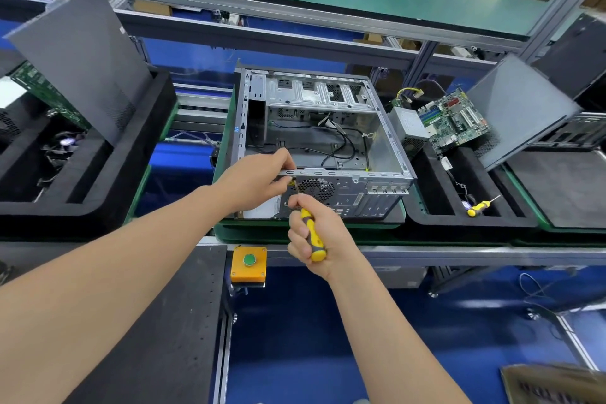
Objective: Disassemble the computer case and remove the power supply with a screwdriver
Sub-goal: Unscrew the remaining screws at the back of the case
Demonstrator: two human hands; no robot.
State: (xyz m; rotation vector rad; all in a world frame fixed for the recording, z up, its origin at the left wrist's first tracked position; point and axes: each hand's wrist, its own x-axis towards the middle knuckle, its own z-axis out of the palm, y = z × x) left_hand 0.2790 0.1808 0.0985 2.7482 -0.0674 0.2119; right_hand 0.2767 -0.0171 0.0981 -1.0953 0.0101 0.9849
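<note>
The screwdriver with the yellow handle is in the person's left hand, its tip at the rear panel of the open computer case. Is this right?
Not the left: the head view shows the right hand gripping the screwdriver, tip at the computer case rear panel.

Case (392, 144) open-topped, loose cables (364, 149) inside

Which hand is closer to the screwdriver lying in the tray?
Right. The right hand, gripping its own screwdriver, is left of the tray screwdriver; the left hand holds the case, farther left.
</note>
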